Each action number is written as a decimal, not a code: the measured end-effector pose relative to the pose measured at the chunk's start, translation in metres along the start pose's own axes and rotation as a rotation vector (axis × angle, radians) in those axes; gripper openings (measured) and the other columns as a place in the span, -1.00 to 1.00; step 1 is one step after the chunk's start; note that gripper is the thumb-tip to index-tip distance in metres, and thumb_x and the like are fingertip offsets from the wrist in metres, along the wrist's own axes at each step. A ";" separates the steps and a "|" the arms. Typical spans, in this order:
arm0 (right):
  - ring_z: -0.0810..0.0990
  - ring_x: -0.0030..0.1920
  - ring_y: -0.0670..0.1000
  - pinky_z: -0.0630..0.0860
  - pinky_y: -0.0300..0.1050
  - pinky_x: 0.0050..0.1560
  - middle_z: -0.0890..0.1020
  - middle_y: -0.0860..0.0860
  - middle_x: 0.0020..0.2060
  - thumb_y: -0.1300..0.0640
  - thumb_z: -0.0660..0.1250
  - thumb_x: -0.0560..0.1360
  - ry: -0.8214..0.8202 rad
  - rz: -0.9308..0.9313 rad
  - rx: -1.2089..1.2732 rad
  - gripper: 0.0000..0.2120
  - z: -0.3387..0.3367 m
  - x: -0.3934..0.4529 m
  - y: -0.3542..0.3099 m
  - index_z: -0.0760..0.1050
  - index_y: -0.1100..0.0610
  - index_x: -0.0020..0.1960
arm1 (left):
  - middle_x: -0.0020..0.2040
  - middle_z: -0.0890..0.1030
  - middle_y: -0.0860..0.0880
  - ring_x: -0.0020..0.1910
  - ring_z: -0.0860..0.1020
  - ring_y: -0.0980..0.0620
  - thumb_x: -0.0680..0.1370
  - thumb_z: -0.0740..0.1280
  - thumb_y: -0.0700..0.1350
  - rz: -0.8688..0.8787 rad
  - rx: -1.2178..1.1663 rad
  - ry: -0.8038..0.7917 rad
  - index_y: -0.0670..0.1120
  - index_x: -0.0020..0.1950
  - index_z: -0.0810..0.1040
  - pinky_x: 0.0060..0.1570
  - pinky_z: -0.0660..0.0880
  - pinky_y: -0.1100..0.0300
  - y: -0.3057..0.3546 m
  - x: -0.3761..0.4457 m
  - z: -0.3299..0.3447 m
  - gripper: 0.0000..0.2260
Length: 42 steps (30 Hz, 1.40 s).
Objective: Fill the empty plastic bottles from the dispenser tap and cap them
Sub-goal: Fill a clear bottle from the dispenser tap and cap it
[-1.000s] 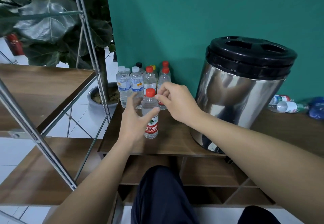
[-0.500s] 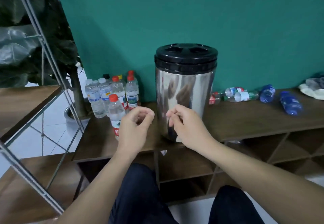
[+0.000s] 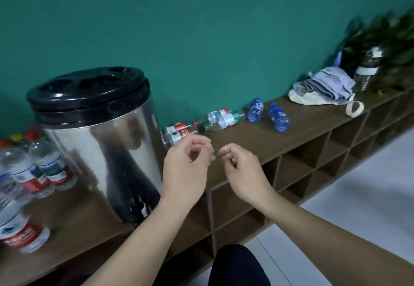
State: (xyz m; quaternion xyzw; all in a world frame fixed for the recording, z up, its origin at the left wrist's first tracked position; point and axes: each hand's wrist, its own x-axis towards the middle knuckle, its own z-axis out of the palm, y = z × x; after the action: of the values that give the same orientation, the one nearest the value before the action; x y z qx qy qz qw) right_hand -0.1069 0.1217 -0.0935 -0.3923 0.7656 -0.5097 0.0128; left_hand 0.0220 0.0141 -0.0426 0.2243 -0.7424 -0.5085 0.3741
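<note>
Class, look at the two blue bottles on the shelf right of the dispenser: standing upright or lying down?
Lying down. Both blue bottles rest on their sides on the wooden shelf top, long axes along the surface, apart from each other.

Lighting: dim, even, indoor; source not seen. Colour cast: cool, greenish. Glare: soft highlights on the steel dispenser [image 3: 105, 162] and its black lid [image 3: 87, 88]. Shadows: faint, diffuse. Blur: heavy motion smear on the upright bottles [image 3: 24, 173] at left and the plant [image 3: 385, 37] at right. Distortion: wide-angle, shelf line [image 3: 313, 126] tilted.
</note>
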 end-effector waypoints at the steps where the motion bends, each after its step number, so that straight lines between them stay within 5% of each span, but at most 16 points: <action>1: 0.67 -0.11 -0.10 0.62 -0.12 -0.06 0.69 -0.14 -0.12 0.29 0.35 0.68 0.021 0.003 -0.015 -0.78 -0.005 0.008 0.016 0.64 -0.01 0.14 | -0.11 0.76 0.09 -0.04 0.75 0.06 0.70 0.46 -0.20 -0.012 -0.020 -0.012 0.09 0.08 0.73 0.13 0.71 -0.07 0.002 0.011 0.014 -0.83; 8: 0.63 0.18 -0.25 0.58 -0.25 0.31 0.69 -0.17 0.16 0.16 0.43 0.70 0.051 0.141 -0.015 -0.76 -0.023 0.082 0.102 0.62 0.00 0.35 | 0.06 0.74 0.18 0.12 0.68 0.16 0.69 0.50 -0.09 -0.231 -0.020 0.003 0.13 0.16 0.72 0.35 0.64 -0.03 -0.039 0.088 0.100 -0.88; 14: 0.54 0.40 -0.17 0.50 -0.21 0.40 0.54 -0.16 0.43 -0.01 0.42 0.71 0.018 0.208 -0.091 -0.57 -0.023 0.145 0.161 0.47 -0.04 0.55 | 0.11 0.72 0.16 0.15 0.68 0.15 0.67 0.53 -0.01 -0.201 0.116 0.014 0.05 0.27 0.68 0.34 0.64 0.02 -0.109 0.163 0.119 -0.81; 20: 0.44 0.52 -0.02 0.39 -0.05 0.60 0.39 -0.08 0.52 0.01 0.45 0.69 0.004 0.168 -0.204 -0.53 -0.011 0.203 0.209 0.45 0.02 0.55 | 0.19 0.68 0.13 0.14 0.63 0.15 0.61 0.60 -0.03 -0.086 0.443 -0.047 0.00 0.41 0.64 0.07 0.52 0.26 -0.159 0.212 0.126 -0.61; 24: 0.57 0.41 0.04 0.50 0.08 0.51 0.32 -0.09 0.58 0.01 0.47 0.67 -0.012 0.093 -0.241 -0.45 -0.003 0.241 0.222 0.39 0.05 0.59 | 0.35 0.67 0.06 0.32 0.62 0.01 0.58 0.63 -0.01 -0.009 0.635 -0.036 0.01 0.48 0.60 0.29 0.63 0.01 -0.173 0.238 0.131 -0.51; 28: 0.65 0.26 0.06 0.61 0.14 0.34 0.23 -0.06 0.65 -0.10 0.44 0.68 -0.021 0.098 -0.311 -0.38 0.006 0.271 0.230 0.30 0.01 0.63 | 0.35 0.69 0.03 0.39 0.55 -0.08 0.54 0.65 0.12 0.063 0.841 -0.043 0.02 0.47 0.62 0.41 0.47 -0.07 -0.185 0.265 0.132 -0.46; 34: 0.65 0.26 0.13 0.60 0.22 0.34 0.24 -0.01 0.62 -0.16 0.44 0.67 -0.029 0.164 -0.306 -0.34 0.012 0.289 0.246 0.24 -0.01 0.64 | 0.29 0.73 0.04 0.40 0.51 -0.10 0.53 0.63 0.22 0.038 1.061 -0.106 0.08 0.43 0.65 0.34 0.30 -0.06 -0.200 0.283 0.134 -0.48; 42: 0.66 0.31 0.17 0.60 0.24 0.39 0.20 0.00 0.64 -0.22 0.42 0.66 -0.045 0.118 -0.285 -0.29 0.018 0.288 0.252 0.20 -0.05 0.67 | 0.20 0.68 0.07 0.33 0.47 -0.13 0.51 0.64 0.20 0.063 0.932 -0.111 0.20 0.32 0.69 0.15 0.19 0.08 -0.221 0.292 0.125 -0.59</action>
State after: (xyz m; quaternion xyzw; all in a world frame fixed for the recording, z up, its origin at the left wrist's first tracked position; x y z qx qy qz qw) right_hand -0.4472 -0.0254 -0.1915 -0.3557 0.8515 -0.3851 0.0039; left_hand -0.2677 -0.2053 -0.1766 0.3184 -0.9169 -0.1204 0.2085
